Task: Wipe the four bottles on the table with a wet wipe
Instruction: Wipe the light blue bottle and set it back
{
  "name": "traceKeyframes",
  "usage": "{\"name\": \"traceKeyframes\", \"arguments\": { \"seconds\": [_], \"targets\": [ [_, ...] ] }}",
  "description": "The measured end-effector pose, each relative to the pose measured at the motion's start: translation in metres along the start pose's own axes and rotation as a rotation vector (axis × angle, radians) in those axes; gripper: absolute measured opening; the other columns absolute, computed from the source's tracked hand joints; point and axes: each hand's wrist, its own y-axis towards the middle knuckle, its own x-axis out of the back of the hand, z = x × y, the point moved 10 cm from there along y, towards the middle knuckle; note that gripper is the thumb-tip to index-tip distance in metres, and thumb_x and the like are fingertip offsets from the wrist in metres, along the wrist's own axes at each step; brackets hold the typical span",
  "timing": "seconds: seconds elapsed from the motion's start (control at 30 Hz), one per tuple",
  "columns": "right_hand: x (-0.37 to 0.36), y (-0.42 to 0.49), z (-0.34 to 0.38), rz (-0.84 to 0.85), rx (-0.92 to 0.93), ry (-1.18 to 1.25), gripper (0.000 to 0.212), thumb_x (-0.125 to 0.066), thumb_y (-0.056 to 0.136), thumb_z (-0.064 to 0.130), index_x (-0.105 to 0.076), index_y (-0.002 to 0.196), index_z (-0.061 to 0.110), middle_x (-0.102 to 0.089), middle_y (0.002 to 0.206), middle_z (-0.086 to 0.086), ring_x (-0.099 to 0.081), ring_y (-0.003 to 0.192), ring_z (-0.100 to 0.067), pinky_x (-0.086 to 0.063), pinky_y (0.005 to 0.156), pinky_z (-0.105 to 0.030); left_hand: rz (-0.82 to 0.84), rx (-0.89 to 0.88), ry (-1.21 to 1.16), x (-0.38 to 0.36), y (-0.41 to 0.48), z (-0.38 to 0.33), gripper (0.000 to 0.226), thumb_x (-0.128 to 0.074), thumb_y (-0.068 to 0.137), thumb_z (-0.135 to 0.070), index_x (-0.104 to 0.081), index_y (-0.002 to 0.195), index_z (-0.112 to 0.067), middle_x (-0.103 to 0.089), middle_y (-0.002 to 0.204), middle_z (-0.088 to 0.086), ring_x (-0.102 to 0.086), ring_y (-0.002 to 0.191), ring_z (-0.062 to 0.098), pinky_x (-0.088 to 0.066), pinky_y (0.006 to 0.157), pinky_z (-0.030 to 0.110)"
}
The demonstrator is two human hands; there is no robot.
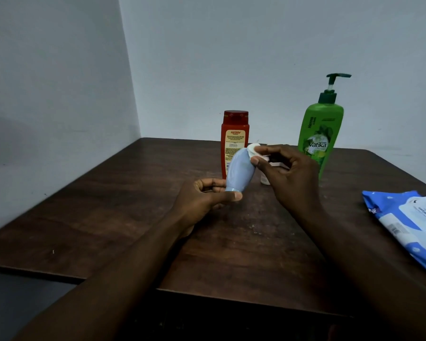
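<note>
Across the middle of the frame: blue bottle held in both hands

Just right of centre in the head view, a blue bottle is lifted off the table and tilted, its narrow end low and to the left, its broad end up and to the right. The left hand, a little below centre, pinches that narrow lower end between the thumb and curled fingers. The right hand, to the right of centre, pinches a small white wipe between thumb and forefinger and holds it against the upper end of the blue bottle. The hands are close together, with the bottle between them.

Behind the blue bottle, toward the upper middle, a red bottle stands upright on the table with its yellow label facing the camera. Further right and higher in the frame stands a green pump bottle, upright and the tallest thing there. Between these two, a white bottle is mostly hidden behind the right hand; only a small part shows.

At the right edge a blue and white pack of wipes lies flat on the table, partly cut off by the frame, well apart from the bottles. A pale wall fills the upper half of the picture
</note>
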Motion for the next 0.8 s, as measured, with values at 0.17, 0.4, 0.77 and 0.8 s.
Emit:
{"name": "traceKeyframes", "arguments": {
  "seconds": [0.17,0.4,0.77,0.8],
  "targets": [
    [-0.009,-0.004,0.002,0.085,0.026,-0.023,0.029,-0.081,0.085,0.018,-0.076,0.113,0.014,-0.076,0.100,0.004,-0.072,0.090,-0.003,-0.059,0.074,-0.020,-0.021,-0.008,-0.092,0.003,0.000,0.000,0.064,-0.091,0.051,-0.032,-0.073,0.109,-0.012,-0.078,0.102,0.006,-0.075,0.097,0.021,-0.059,0.089,0.040],
    [-0.029,-0.014,0.018,0.212,0.168,-0.109,0.025,-0.081,0.086,0.018,-0.078,0.111,0.016,-0.066,0.089,0.008,-0.065,0.081,-0.003,-0.052,0.068,-0.019,-0.018,-0.028,-0.184,0.005,-0.001,-0.003,0.064,-0.090,0.058,-0.029,-0.072,0.114,-0.007,-0.076,0.109,0.010,-0.074,0.100,0.023,-0.058,0.086,0.036],
    [-0.023,-0.013,0.017,0.188,0.150,-0.061,0.022,-0.082,0.084,0.014,-0.078,0.106,0.014,-0.072,0.092,0.001,-0.070,0.082,-0.009,-0.060,0.070,-0.034,-0.049,-0.026,-0.151,0.007,-0.001,-0.004,0.067,-0.094,0.047,-0.030,-0.074,0.110,-0.014,-0.077,0.104,0.004,-0.074,0.100,0.021,-0.058,0.093,0.043],
    [-0.019,-0.010,0.013,0.146,0.125,-0.065,0.021,-0.081,0.085,0.017,-0.078,0.106,0.014,-0.072,0.092,-0.001,-0.070,0.081,-0.010,-0.059,0.069,-0.037,-0.057,-0.019,-0.123,0.007,0.000,-0.003,0.063,-0.094,0.050,-0.027,-0.074,0.108,-0.015,-0.077,0.102,0.003,-0.074,0.098,0.020,-0.059,0.091,0.042]
  ]
}}
